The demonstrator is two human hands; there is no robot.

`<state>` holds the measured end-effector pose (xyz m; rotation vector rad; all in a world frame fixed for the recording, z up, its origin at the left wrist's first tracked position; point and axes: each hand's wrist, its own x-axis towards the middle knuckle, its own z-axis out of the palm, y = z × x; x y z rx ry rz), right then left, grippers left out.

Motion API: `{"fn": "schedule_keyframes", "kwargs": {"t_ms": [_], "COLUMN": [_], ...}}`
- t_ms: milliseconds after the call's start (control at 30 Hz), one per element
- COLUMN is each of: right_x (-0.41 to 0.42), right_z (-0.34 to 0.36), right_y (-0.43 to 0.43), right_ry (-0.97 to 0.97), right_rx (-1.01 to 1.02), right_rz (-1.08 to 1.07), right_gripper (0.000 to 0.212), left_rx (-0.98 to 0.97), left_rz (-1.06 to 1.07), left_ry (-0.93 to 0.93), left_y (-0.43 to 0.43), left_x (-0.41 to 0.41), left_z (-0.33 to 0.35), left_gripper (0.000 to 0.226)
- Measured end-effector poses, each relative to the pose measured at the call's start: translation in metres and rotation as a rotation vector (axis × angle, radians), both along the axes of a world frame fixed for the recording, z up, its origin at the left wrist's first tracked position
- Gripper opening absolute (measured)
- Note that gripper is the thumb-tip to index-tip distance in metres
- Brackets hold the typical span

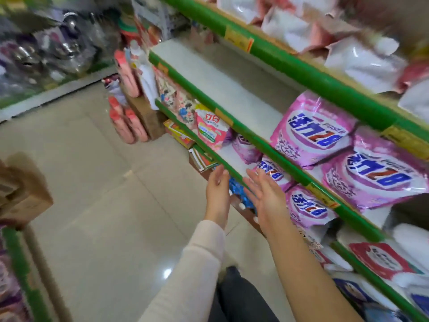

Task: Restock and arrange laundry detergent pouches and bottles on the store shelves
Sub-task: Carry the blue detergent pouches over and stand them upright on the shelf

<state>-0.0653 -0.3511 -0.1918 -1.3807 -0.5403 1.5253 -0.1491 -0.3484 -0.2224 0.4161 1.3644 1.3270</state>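
Note:
Two large pink and purple detergent pouches (313, 131) lie flat on the middle shelf (222, 89), whose left part is bare white board. On the shelf below lie smaller pink pouches (306, 205) and a pink and white pouch (210, 130). My left hand (217, 189) and my right hand (267, 194) are both stretched out with straight fingers, palms facing each other, in front of the green edge of the lower shelf (202, 145). Neither hand holds anything. Blue packets (236, 184) show between my hands.
Pink bottles (125, 122) and a cardboard box (146, 115) stand on the tiled floor at the shelf's far end. White and pink bags (362, 56) fill the top shelf. A brown carton (25, 194) sits at left. Red and white pouches (380, 259) lie on the lower right shelf.

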Motion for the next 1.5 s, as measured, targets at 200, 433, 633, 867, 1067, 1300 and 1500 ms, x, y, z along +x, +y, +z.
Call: {"fn": "schedule_keyframes", "kwargs": {"t_ms": [200, 433, 633, 867, 1067, 1300, 1500], "right_x": [0.058, 0.123, 0.15, 0.141, 0.111, 0.105, 0.119], "right_z": [0.052, 0.101, 0.129, 0.166, 0.199, 0.206, 0.198], "right_y": [0.049, 0.101, 0.139, 0.2, 0.283, 0.388, 0.435], "right_ry": [-0.023, -0.007, -0.045, -0.078, -0.034, -0.184, -0.289], "right_rx": [0.208, 0.39, 0.478, 0.526, 0.532, 0.337, 0.253], "right_rz": [-0.16, -0.284, -0.277, -0.268, -0.274, -0.422, -0.238], "right_gripper": [0.019, 0.025, 0.042, 0.056, 0.015, 0.099, 0.083], "left_rx": [0.217, 0.46, 0.555, 0.628, 0.668, 0.458, 0.266], "left_rz": [-0.158, -0.277, -0.294, -0.202, -0.133, -0.275, -0.557], "left_ry": [0.014, 0.018, 0.068, 0.119, 0.214, 0.288, 0.423], "left_y": [0.069, 0.129, 0.176, 0.25, 0.329, 0.417, 0.461], "left_x": [0.063, 0.132, 0.145, 0.117, 0.07, 0.056, 0.064], "left_z": [0.061, 0.127, 0.156, 0.194, 0.23, 0.261, 0.269], "left_gripper": [0.021, 0.019, 0.019, 0.019, 0.018, 0.056, 0.058]}}
